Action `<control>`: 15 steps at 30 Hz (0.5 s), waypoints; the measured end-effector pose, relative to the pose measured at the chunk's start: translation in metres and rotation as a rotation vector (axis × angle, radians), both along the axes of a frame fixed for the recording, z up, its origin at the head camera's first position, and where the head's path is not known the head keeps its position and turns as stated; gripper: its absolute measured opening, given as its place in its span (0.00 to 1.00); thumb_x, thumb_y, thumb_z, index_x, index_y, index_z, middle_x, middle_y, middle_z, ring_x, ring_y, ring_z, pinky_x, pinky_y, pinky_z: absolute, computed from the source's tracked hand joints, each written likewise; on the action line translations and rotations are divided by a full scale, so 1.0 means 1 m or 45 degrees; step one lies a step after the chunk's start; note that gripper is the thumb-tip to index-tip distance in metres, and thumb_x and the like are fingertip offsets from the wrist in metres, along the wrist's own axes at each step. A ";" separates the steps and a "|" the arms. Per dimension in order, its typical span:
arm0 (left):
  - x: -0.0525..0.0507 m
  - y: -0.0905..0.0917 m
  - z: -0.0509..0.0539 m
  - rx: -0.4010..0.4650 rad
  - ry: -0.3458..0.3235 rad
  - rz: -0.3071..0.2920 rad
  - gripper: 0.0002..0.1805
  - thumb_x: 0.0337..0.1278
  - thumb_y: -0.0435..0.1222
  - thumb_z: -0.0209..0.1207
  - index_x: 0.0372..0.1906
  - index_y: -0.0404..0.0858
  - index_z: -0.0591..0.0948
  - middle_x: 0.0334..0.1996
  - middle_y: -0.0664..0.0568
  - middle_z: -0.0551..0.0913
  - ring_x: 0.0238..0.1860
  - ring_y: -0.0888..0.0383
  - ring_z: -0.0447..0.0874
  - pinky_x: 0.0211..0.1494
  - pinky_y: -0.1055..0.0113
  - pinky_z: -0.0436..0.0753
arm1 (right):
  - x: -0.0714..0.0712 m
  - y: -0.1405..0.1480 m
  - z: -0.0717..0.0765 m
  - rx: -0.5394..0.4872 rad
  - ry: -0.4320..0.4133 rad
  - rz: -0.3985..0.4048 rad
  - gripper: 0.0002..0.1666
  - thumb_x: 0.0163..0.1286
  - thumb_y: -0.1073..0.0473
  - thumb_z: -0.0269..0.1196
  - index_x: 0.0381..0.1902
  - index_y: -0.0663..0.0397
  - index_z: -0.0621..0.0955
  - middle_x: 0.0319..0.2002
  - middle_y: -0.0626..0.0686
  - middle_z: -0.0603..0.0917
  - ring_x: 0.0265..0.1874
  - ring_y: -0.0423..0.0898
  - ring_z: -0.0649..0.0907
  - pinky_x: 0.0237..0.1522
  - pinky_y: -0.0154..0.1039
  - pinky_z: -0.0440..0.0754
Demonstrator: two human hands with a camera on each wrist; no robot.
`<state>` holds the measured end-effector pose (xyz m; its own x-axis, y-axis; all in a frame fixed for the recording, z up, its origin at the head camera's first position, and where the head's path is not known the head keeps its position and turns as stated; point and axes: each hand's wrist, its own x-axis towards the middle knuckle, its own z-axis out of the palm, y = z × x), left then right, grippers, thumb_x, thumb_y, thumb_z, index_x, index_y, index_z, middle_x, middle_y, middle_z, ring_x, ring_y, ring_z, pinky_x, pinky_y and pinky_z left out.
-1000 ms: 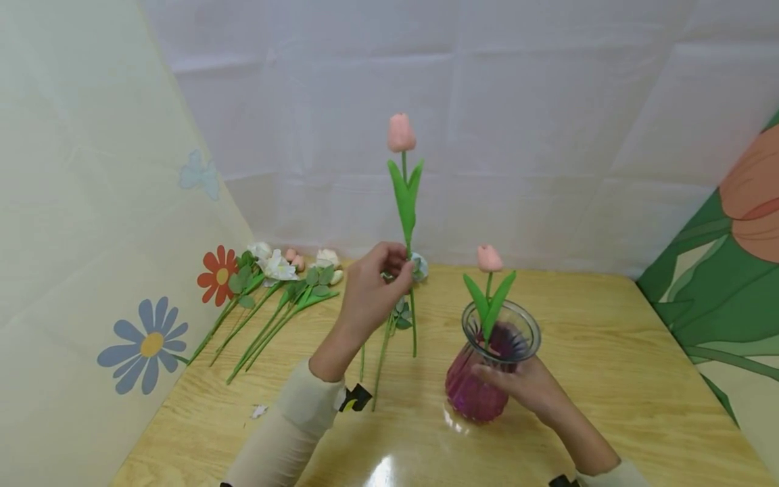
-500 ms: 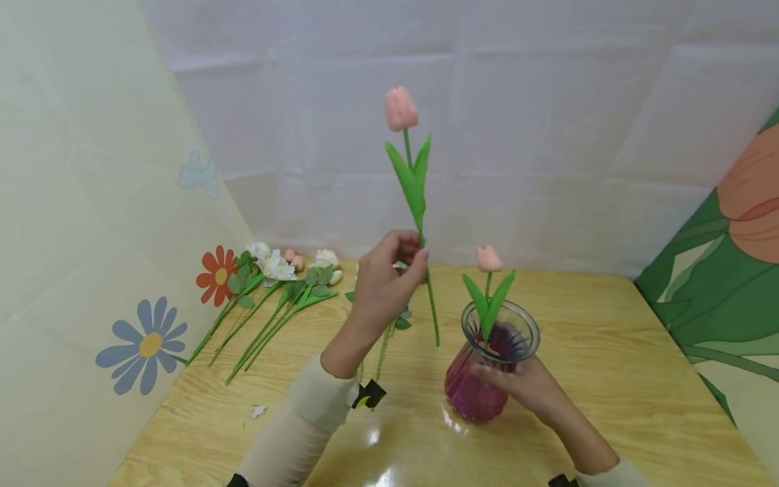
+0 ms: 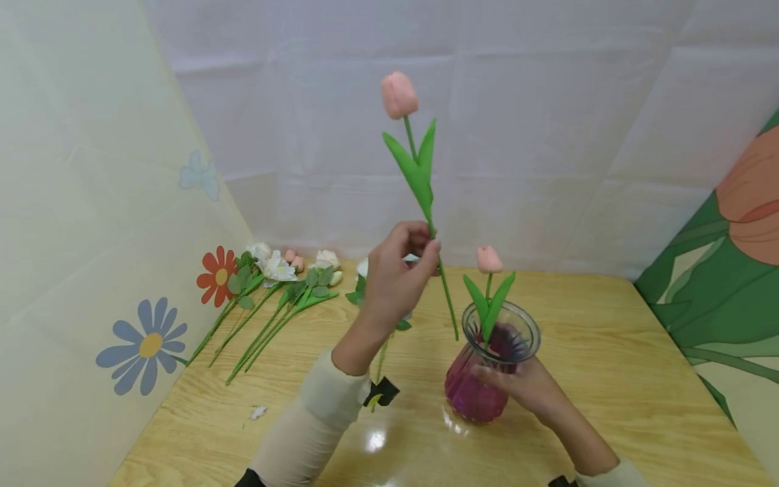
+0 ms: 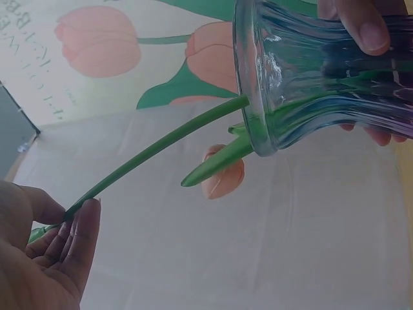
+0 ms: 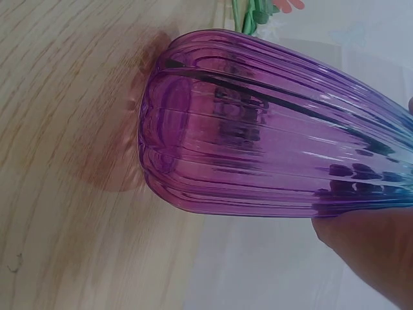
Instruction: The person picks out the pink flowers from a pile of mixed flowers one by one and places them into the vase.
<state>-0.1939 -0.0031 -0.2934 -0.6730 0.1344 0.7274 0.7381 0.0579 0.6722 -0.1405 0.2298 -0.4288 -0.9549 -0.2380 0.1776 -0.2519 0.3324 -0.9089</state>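
Note:
My left hand (image 3: pixel 398 277) pinches the green stem of a pink tulip (image 3: pixel 399 96) between thumb and fingers, below its two leaves. The tulip leans left, and its stem's lower end hangs just left of the vase rim, at about its height. In the left wrist view the stem (image 4: pixel 155 147) overlaps the rim's edge. A ribbed glass vase (image 3: pixel 477 385), purple below and bluish at the neck, stands on the table. Around its neck my right hand (image 3: pixel 526 385) holds it, the thumb in front. A second pink tulip (image 3: pixel 489 260) stands in the vase, its leaves above the rim.
Several loose flowers (image 3: pixel 280 267), white and pink with long green stems, lie at the table's left back. Another stem (image 3: pixel 382 362) lies partly hidden behind my left arm. A small white scrap (image 3: pixel 258 412) is on the wooden table (image 3: pixel 621 379). Cloth (image 3: pixel 548 122) hangs behind.
My left hand has moved right and slightly up with the tulip, toward the vase. The tulip tilts more, its bloom leftward and stem end rightward. The right hand and vase have stayed still.

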 end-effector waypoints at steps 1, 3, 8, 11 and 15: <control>0.000 0.001 0.001 0.004 0.004 0.002 0.08 0.68 0.26 0.58 0.48 0.25 0.77 0.35 0.37 0.83 0.31 0.49 0.84 0.32 0.67 0.87 | 0.000 0.000 0.000 -0.005 -0.004 0.003 0.44 0.64 0.64 0.71 0.72 0.66 0.62 0.61 0.68 0.78 0.54 0.34 0.80 0.57 0.47 0.79; -0.001 0.003 0.002 0.012 0.015 0.008 0.08 0.68 0.26 0.59 0.48 0.26 0.77 0.34 0.37 0.83 0.31 0.49 0.84 0.32 0.67 0.87 | 0.001 0.000 0.000 -0.010 -0.008 0.005 0.44 0.64 0.64 0.71 0.72 0.65 0.62 0.61 0.68 0.78 0.54 0.34 0.80 0.58 0.51 0.80; -0.002 0.006 0.005 0.034 0.025 0.011 0.08 0.67 0.26 0.59 0.47 0.26 0.77 0.35 0.38 0.84 0.31 0.49 0.84 0.31 0.67 0.87 | 0.002 0.000 0.001 -0.034 -0.032 0.005 0.45 0.64 0.64 0.71 0.73 0.64 0.62 0.62 0.69 0.78 0.57 0.48 0.81 0.59 0.63 0.77; -0.002 0.007 0.005 0.056 0.012 -0.005 0.08 0.67 0.25 0.59 0.47 0.25 0.77 0.35 0.37 0.83 0.31 0.50 0.84 0.32 0.67 0.87 | 0.002 0.000 0.001 -0.037 -0.038 -0.001 0.45 0.64 0.64 0.71 0.73 0.63 0.61 0.62 0.69 0.77 0.57 0.56 0.80 0.58 0.62 0.78; -0.004 0.009 0.005 0.073 0.006 -0.015 0.08 0.66 0.25 0.59 0.47 0.25 0.77 0.35 0.37 0.83 0.32 0.50 0.84 0.32 0.67 0.87 | 0.001 0.000 0.001 -0.023 -0.040 -0.009 0.45 0.64 0.64 0.71 0.73 0.63 0.61 0.62 0.69 0.77 0.56 0.52 0.81 0.56 0.53 0.81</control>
